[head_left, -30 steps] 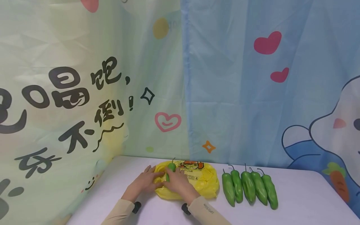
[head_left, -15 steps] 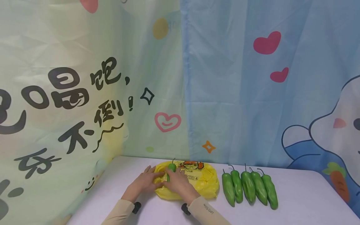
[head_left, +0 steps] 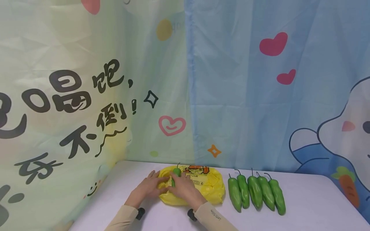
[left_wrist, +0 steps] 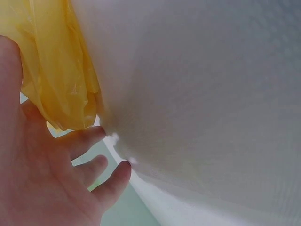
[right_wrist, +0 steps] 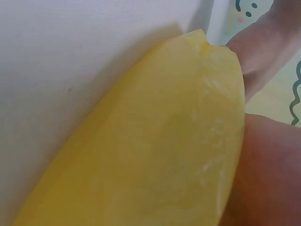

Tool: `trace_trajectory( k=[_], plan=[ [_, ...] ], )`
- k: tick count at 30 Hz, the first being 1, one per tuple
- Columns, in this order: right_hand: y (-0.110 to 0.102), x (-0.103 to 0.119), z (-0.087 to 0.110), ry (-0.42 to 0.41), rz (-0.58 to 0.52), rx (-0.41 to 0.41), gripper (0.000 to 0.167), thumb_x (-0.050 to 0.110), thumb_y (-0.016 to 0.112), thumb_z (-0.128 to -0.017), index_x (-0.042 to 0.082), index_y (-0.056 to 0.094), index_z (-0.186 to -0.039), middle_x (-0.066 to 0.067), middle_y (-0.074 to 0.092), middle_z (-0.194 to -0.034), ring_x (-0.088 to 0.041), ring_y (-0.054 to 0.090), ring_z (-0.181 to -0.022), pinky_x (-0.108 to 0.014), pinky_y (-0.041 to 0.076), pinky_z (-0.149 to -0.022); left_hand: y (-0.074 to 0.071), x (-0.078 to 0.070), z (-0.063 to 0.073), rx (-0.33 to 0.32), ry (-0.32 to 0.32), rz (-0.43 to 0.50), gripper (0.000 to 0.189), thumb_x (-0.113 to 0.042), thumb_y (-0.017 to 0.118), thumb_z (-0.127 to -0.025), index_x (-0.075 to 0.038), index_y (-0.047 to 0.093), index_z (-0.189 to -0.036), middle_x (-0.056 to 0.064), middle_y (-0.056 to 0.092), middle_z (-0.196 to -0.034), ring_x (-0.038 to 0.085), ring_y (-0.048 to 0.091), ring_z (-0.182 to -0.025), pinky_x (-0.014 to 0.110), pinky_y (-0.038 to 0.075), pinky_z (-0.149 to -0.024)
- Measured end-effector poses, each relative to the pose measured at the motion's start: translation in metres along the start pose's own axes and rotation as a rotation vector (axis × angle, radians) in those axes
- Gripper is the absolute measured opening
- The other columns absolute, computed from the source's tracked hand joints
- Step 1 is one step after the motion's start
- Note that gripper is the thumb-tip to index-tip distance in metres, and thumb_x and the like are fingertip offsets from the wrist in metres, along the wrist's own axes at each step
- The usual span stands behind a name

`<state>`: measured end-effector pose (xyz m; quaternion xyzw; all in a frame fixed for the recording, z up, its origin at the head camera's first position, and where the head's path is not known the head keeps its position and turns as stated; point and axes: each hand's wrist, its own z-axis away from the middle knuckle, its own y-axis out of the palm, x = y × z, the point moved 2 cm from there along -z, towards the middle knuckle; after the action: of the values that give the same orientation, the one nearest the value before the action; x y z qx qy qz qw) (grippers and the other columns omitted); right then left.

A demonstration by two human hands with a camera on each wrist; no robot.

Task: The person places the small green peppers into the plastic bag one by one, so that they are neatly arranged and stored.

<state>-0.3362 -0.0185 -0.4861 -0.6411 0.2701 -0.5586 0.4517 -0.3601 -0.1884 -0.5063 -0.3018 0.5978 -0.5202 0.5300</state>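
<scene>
A crumpled yellow plastic bag (head_left: 212, 184) lies on the table with dark and orange print on top. One green pepper (head_left: 177, 172) shows at its left part, stem toward the back, partly covered by the right hand. My left hand (head_left: 149, 185) holds the bag's left edge between thumb and index finger. In the left wrist view its other fingers (left_wrist: 115, 183) are spread and loosely bent. My right hand (head_left: 183, 186) lies over the bag beside the pepper and holds the bag's edge. The bag hides most of its fingers in the right wrist view.
Several green peppers (head_left: 255, 192) lie side by side to the right of the bag, stems toward the back. A white table (head_left: 312, 202) carries everything. A printed curtain (head_left: 225, 96) hangs behind the table's far edge and along its left side.
</scene>
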Motion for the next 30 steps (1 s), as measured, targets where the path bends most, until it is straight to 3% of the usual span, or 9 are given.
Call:
trace_trajectory(
  k=[13,30],
  plan=[
    [-0.015,0.001,0.010,-0.031,-0.038,0.020,0.068,0.045,0.063,-0.097,0.022,0.038,-0.156,-0.037,0.028,-0.157,-0.058,0.030,-0.142,-0.069,0.037,-0.111,0.001,0.000,0.000,-0.001,-0.005,-0.006,0.052,-0.046,0.066,-0.094,-0.027,0.059,-0.142,0.020,0.036,-0.160,0.048,0.022,-0.151,0.071,0.026,-0.116],
    [-0.048,-0.011,0.033,-0.122,0.019,-0.001,0.067,0.048,0.060,-0.098,0.025,0.037,-0.156,-0.028,0.038,-0.154,-0.049,0.038,-0.142,-0.066,0.041,-0.109,0.000,0.000,-0.001,0.007,-0.002,0.000,0.053,-0.046,0.066,-0.093,-0.028,0.058,-0.142,0.021,0.035,-0.161,0.049,0.021,-0.151,0.071,0.026,-0.117]
  ],
)
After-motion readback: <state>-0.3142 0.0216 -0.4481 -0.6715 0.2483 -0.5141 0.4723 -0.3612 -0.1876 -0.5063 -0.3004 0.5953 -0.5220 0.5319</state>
